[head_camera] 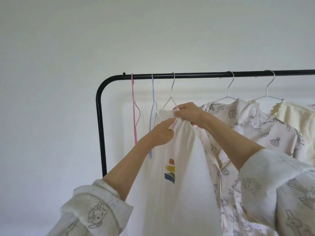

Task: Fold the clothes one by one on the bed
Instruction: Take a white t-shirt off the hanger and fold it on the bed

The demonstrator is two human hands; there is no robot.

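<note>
**Shirt coming off its hanger; no folding begun**

Nearest the camera, two printed sleeves reach up toward the rail. The left hand point(162, 133) has its fingers curled into the cloth of the white shirt point(179, 167) just below the neckline, gripping a bunched fold. The right hand point(187, 114), just above and beside it, pinches the collar edge where it sits on the silver hanger point(171, 97). Both hands are closed on the same garment, touching or nearly touching each other at the neck.

Below the grip the white shirt hangs full length, a small rainbow-coloured print on its chest, its hem out of view. Its left shoulder still sits over the hanger arm; the side under the right hand is hidden, so how far it has slipped free cannot be told.

To the right of the grip, a patterned shirt point(238, 133) and a cream garment point(296, 120) hang on their own hangers. To the left, a pink hanger point(134, 109) and a blue hanger point(152, 113) hang bare on the black rail point(187, 76), well above the hands.

Judging from this, the task is at an early, preparatory stage: this garment is being taken down, at least two more wait, and the bed is not in view. Carrying and folding all remain.
</note>
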